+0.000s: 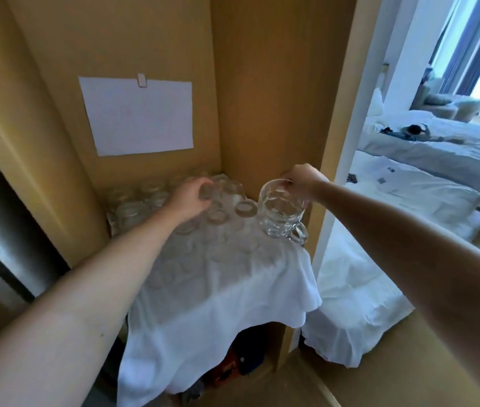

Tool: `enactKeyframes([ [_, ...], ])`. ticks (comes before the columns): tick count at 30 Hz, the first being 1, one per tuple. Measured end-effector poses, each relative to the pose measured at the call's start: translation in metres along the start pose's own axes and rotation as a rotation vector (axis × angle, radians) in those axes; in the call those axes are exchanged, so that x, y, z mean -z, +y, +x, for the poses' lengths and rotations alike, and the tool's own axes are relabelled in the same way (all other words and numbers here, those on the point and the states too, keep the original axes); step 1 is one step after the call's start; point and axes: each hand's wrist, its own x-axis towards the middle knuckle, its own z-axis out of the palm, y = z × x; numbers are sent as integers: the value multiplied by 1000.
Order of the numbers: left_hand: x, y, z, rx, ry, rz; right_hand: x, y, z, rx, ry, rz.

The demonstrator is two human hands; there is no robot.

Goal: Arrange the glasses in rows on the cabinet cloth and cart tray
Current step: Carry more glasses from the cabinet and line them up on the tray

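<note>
A white cloth [209, 292] covers the cabinet shelf, and several clear glasses [244, 208] stand upside down on it in rows toward the back. My left hand [190, 196] reaches over the middle rows and its fingers curl round one small glass [207, 191]. My right hand [302, 180] pinches the rim of a large clear glass mug [282, 214] with a handle, holding it upright at the cloth's right edge beside the cabinet's side wall. More glasses [133, 207] stand at the back left.
Wooden cabinet walls [262, 113] close in the shelf on the left, back and right. A white sheet of paper [139, 116] is clipped to the back wall. Beds with white linen [394, 201] lie to the right, past the cabinet. Coloured items [233, 368] sit under the shelf.
</note>
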Motion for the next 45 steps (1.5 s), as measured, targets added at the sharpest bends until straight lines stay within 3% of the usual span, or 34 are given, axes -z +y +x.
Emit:
enactKeyframes([
  [10,-5,-33,55,80,-54,7,24,-53,92,-42,297,155],
  [17,-31,-67,79,172,-417,262,5,-58,164,-66,347,127],
  [20,-42,-66,87,111,-542,306,-1,-57,187,-49,305,158],
  [24,-58,-64,95,15,-533,309,-15,-61,204,-15,266,230],
  [36,-73,-86,104,144,-618,274,-42,-53,202,-99,289,351],
  [40,-72,-84,107,256,-589,142,-43,-45,193,-127,300,328],
  [45,-67,-82,108,268,-635,86,-44,-37,185,-122,305,349],
])
